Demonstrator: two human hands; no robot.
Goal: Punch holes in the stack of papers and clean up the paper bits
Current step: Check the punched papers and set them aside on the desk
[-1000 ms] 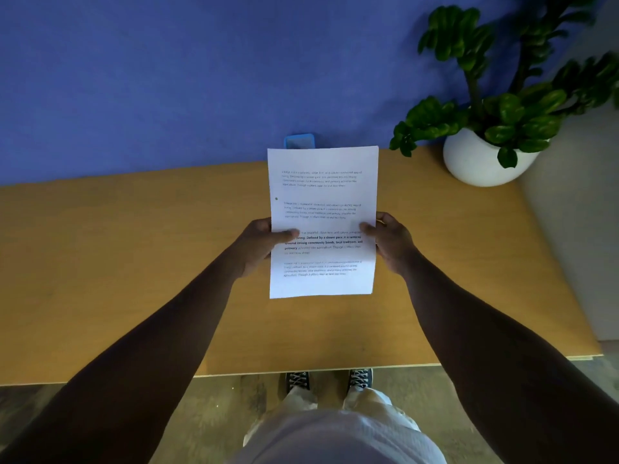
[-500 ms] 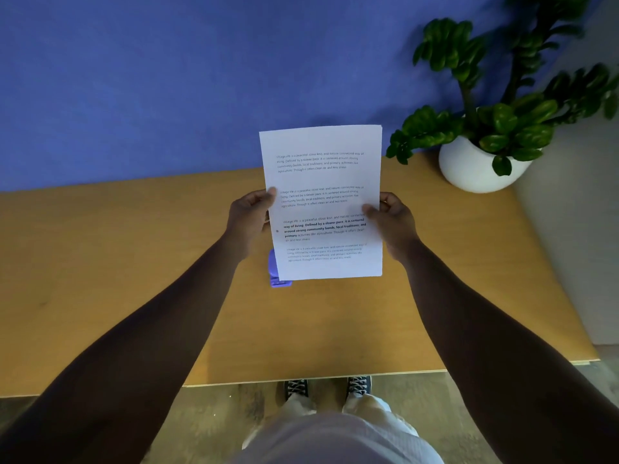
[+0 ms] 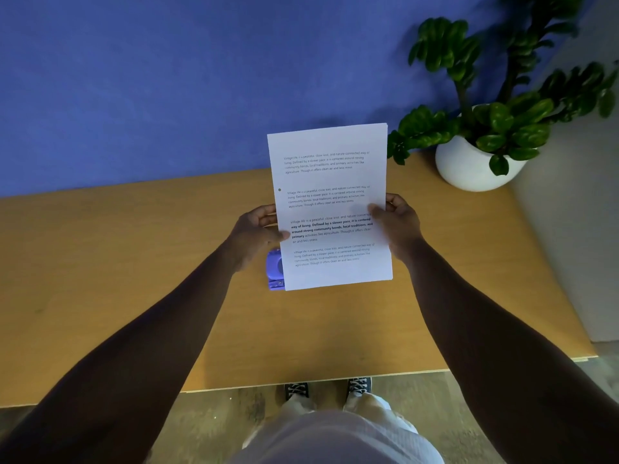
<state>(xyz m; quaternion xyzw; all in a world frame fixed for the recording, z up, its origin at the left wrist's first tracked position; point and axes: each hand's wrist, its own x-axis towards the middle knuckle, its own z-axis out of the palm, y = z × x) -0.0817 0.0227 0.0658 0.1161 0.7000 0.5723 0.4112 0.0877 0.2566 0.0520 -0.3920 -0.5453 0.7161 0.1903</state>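
Note:
I hold a stack of white printed papers upright above the wooden table. My left hand grips its left edge and my right hand grips its right edge, thumbs on the front page. One punched hole shows near the left margin. A purple hole punch lies on the table under the stack's lower left corner, mostly hidden by the paper. No paper bits are visible.
A green plant in a white pot stands at the table's far right corner. A blue wall runs behind the table. My shoes show below the table's near edge.
The paper stack has been lifted and raised away from the table top, so the purple hole punch now shows below its left corner. Both hands keep their grip.

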